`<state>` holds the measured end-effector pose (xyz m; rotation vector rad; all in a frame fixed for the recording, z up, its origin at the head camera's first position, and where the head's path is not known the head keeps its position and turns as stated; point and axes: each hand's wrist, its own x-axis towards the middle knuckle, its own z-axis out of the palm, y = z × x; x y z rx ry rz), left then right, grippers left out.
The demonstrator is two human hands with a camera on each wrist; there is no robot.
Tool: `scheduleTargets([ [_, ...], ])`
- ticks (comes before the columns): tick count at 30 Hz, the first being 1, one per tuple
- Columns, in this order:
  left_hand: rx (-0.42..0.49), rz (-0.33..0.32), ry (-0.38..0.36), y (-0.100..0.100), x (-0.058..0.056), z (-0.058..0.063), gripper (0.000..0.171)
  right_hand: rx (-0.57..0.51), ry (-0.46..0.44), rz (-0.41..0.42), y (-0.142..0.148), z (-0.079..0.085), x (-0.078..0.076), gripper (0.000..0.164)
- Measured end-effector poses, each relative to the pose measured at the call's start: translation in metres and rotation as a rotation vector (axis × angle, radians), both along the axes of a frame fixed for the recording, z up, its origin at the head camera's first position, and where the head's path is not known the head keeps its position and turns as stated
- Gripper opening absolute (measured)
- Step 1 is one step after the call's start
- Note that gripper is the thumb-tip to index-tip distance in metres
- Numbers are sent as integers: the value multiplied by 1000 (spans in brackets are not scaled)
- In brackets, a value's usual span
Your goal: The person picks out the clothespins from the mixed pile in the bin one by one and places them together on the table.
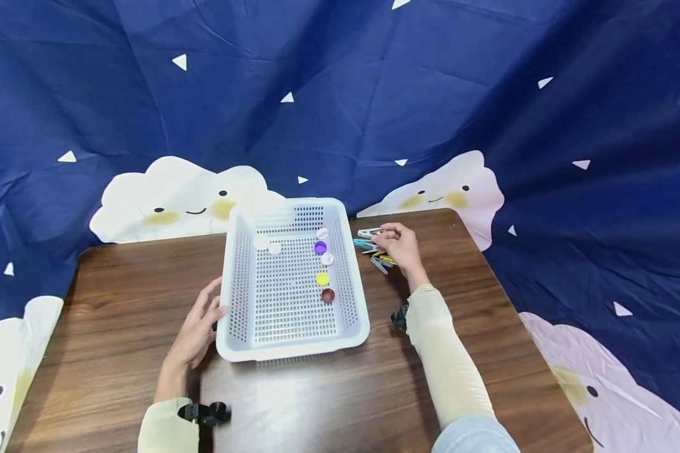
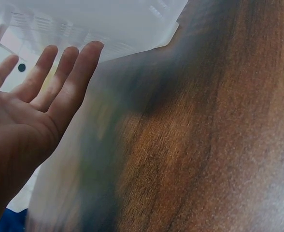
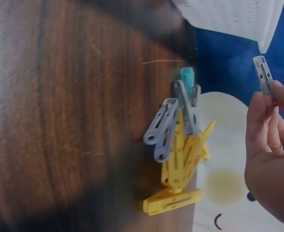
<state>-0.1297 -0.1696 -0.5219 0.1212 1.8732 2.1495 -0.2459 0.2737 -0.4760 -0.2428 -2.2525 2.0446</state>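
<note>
A white perforated plastic basket (image 1: 294,349) stands on the wooden table, with several bottle caps lying on its floor, among them a purple cap (image 1: 320,248), a yellow cap (image 1: 322,279) and a dark red cap (image 1: 328,295). At its left side my left hand (image 1: 195,327) holds the rim, thumb on top and fingers spread along the outer wall (image 2: 118,29). Beyond the basket's right side, my right hand (image 1: 399,246) pinches a grey clothespin (image 3: 262,75) between thumb and fingers. Beneath that hand lies a pile of grey, yellow (image 3: 178,159) and teal (image 3: 187,77) clothespins, partly covered in the head view.
The brown table (image 1: 130,302) ends just past the basket and the clothespins. Behind it hangs a dark blue cloth (image 1: 328,113) printed with smiling clouds and white triangles. Each wrist wears a black camera mount (image 1: 204,413).
</note>
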Motion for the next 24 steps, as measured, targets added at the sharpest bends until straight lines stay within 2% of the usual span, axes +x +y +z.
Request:
scheduleTargets([
  [6,1,3,-1,0,0,-1,62,24,8,-17,8,-15,2,37],
  [14,2,4,-2,0,0,-2,62,-20,-52,-29,18,-26,9,41],
  [24,-12,8,-4,0,0,-2,62,-3,-80,-51,27,-38,16,41],
])
